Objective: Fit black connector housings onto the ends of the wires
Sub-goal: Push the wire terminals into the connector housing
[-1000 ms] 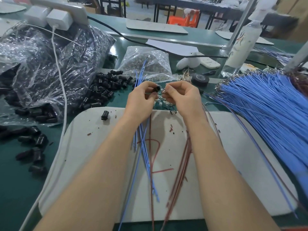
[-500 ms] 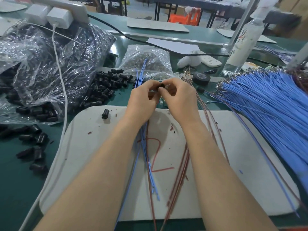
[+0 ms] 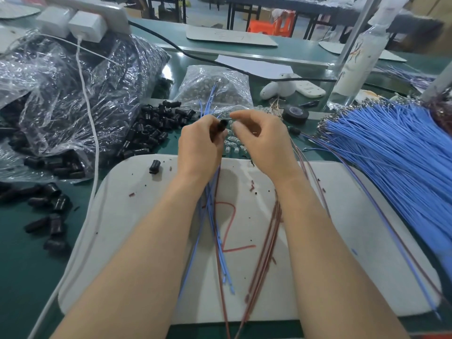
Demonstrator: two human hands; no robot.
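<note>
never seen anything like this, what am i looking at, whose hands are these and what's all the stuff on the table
There is no machine here. A person works with bare hands, and the one camera sits on their head, looking forward and down, so both forearms come in from the bottom.

The left hand pinches a black connector housing, and thin blue wires pass through the same hand. The right hand is curled close beside it; whether it holds anything is hard to tell.

Under the arms lies a white mat on a green table, with red-brown wires and one loose housing on it. To the left are a pile of housings and a clear bag of more. To the right is a big blue wire bundle.
</note>
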